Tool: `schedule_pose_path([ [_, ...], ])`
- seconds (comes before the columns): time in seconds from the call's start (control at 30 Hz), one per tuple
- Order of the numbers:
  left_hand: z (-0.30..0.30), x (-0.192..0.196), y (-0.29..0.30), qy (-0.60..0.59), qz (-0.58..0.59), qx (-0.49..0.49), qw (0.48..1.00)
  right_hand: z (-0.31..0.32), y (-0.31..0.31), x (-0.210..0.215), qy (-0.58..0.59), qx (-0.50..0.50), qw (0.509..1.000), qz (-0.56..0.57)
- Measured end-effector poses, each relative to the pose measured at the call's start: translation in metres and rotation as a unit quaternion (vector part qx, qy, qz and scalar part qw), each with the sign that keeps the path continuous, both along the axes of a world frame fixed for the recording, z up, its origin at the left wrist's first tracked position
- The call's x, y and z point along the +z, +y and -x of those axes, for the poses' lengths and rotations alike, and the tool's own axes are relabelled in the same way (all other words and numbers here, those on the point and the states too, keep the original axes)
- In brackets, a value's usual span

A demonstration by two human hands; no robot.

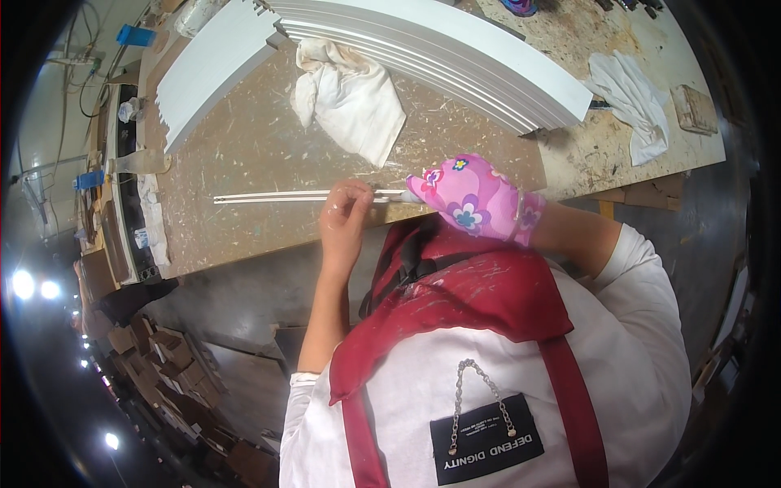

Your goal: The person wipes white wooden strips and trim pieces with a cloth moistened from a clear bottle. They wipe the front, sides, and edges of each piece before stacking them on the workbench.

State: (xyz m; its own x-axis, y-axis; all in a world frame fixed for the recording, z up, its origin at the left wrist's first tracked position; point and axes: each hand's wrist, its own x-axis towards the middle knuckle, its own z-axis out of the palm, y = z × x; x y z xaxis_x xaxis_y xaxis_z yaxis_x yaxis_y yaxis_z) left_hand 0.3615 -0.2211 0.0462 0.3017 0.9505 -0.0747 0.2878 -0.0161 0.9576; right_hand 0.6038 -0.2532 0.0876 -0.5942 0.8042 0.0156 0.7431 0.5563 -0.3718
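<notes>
A thin white strip [268,197] lies along the near edge of a brown, dusty workbench [244,163]. My left hand [345,213] is bare, and its fingers pinch the strip near its right end. My right hand [470,198] wears a pink flowered glove. It sits just right of the left hand, with its fingertips closed on the strip's right end. I cannot tell if the glove also holds something small. A red apron over a white shirt fills the lower part of the view.
A crumpled white rag [350,93] lies behind the strip. A stack of long white boards [455,53] crosses the bench top, beside a white board with a notched end [207,73]. At the right are another rag [634,102] and a wooden block [694,109]. Cardboard boxes [175,370] stand on the floor.
</notes>
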Motion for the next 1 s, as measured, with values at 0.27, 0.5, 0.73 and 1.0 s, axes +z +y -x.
schedule_pose_path([
  [0.27, -0.001, -0.002, -0.001, 0.006, -0.013, 0.005, 1.0, -0.004, -0.005, -0.005, -0.011, -0.016, 1.0, 0.013],
  [0.5, 0.0, -0.004, -0.001, -0.012, 0.001, 0.01, 1.0, -0.005, -0.003, 0.004, -0.017, 0.004, 1.0, -0.008],
  [0.73, 0.001, -0.003, -0.001, -0.015, 0.019, 0.017, 1.0, -0.002, -0.001, 0.007, -0.053, 0.02, 0.998, -0.016],
  [1.0, 0.003, -0.005, -0.002, -0.037, 0.035, 0.022, 0.998, 0.005, 0.002, 0.014, 0.007, 0.02, 1.0, 0.022],
])
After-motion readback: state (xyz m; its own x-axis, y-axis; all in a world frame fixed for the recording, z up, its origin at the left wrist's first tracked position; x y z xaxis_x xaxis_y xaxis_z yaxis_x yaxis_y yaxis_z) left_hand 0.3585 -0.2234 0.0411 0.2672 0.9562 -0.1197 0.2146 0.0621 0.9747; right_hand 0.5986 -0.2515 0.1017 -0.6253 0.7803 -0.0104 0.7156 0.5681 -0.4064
